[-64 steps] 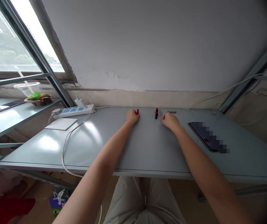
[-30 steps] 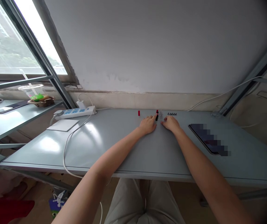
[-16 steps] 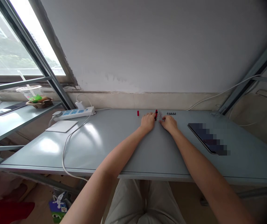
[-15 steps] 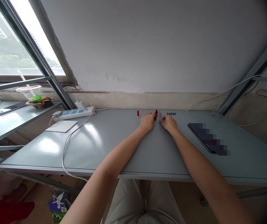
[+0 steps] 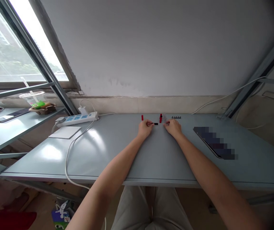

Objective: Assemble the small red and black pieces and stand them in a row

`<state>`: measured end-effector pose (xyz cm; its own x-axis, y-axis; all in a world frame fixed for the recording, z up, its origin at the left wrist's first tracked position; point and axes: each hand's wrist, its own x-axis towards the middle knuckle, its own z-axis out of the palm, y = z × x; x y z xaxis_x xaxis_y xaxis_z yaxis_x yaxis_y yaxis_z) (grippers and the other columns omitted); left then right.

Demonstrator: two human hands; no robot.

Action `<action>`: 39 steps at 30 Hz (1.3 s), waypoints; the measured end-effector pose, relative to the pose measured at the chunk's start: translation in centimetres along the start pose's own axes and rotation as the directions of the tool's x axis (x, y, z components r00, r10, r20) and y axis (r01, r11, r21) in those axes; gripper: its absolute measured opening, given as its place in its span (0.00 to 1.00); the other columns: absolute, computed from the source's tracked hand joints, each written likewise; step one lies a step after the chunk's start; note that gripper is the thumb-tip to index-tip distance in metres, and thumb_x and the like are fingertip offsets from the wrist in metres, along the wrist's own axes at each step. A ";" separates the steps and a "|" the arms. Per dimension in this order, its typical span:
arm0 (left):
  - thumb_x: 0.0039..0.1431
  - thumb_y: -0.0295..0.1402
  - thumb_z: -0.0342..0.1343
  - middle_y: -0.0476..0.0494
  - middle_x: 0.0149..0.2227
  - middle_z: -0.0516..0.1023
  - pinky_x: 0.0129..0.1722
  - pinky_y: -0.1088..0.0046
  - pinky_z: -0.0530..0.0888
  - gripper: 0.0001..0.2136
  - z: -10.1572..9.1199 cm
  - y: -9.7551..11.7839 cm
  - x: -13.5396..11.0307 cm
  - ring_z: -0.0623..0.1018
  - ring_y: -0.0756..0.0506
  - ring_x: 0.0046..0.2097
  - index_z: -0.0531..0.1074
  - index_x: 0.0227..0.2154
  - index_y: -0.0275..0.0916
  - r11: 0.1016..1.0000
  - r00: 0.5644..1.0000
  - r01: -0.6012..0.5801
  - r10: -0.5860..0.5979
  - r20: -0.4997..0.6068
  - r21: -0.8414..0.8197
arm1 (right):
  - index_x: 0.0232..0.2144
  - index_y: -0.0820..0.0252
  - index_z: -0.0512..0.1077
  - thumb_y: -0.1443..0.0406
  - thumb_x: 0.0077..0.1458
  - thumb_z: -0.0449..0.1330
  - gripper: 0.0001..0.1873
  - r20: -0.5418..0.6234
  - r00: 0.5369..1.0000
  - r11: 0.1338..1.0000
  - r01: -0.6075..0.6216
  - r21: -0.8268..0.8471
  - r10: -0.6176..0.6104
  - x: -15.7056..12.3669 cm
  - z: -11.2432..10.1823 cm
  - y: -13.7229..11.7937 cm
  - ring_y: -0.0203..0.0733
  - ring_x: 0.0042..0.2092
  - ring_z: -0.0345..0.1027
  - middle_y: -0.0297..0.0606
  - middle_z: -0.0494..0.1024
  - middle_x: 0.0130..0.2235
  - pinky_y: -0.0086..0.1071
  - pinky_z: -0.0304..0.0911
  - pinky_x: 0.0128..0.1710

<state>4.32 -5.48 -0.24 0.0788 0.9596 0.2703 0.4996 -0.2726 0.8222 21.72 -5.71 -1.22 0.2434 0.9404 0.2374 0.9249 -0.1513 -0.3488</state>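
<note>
We hold a small black tube [image 5: 155,124] sideways. Near it we see red pieces [image 5: 160,120] beside clear pieces [image 5: 164,118].

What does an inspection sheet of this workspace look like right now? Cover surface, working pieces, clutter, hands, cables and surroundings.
Surface: grey desk, glossy, with light reflections on its left half.
Working pieces: black piece in hand; red pieces grouped, one red piece apart; clear pieces; dark pieces in a row.
Clutter: phone at right; white flat item at left.
Hands: left hand holds the black piece; right hand is by the clear pieces, grip unclear.
Cables: white cable hangs over the front edge; power strip at left.
Surroundings: wall behind, window left.
</note>
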 end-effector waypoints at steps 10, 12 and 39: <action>0.46 0.32 0.57 0.46 0.29 0.74 0.33 0.73 0.69 0.06 0.4 -0.9 -0.7 0.70 0.51 0.30 0.70 0.28 0.37 0.998 1.000 0.007 -0.007 -0.001 -0.062 | 0.37 0.61 0.72 0.58 0.52 0.54 0.15 -0.010 1.000 0.999 -0.023 0.025 0.023 0.2 0.5 0.1 0.44 0.44 0.66 0.43 0.73 0.42 0.33 0.58 0.40; 0.46 0.33 0.57 0.46 0.29 0.74 0.33 0.73 0.69 0.06 0.4 -0.8 -0.8 0.70 0.51 0.30 0.70 0.28 0.37 0.998 1.000 -0.004 0.003 -0.013 -0.055 | 0.36 0.60 0.72 0.58 0.52 0.54 0.14 -0.010 1.000 1.000 -0.019 0.024 0.019 0.2 0.5 0.1 0.43 0.43 0.66 0.43 0.73 0.42 0.32 0.58 0.39; 0.47 0.35 0.57 0.43 0.29 0.76 0.35 0.72 0.70 0.08 -0.3 0.0 -0.9 0.73 0.49 0.33 0.75 0.28 0.36 0.981 0.995 0.087 -0.095 -0.039 -0.172 | 0.38 0.58 0.71 0.66 0.52 0.54 0.10 0.051 0.993 0.982 0.117 -0.148 -0.110 -1.5 -2.3 -2.2 0.44 0.41 0.67 0.41 0.75 0.38 0.34 0.56 0.40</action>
<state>3.96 -6.40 -0.37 -0.0028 0.9776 0.2103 0.3485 -0.1962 0.9165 19.95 -7.46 1.26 0.1244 0.9657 0.2277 0.9800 -0.0837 -0.1804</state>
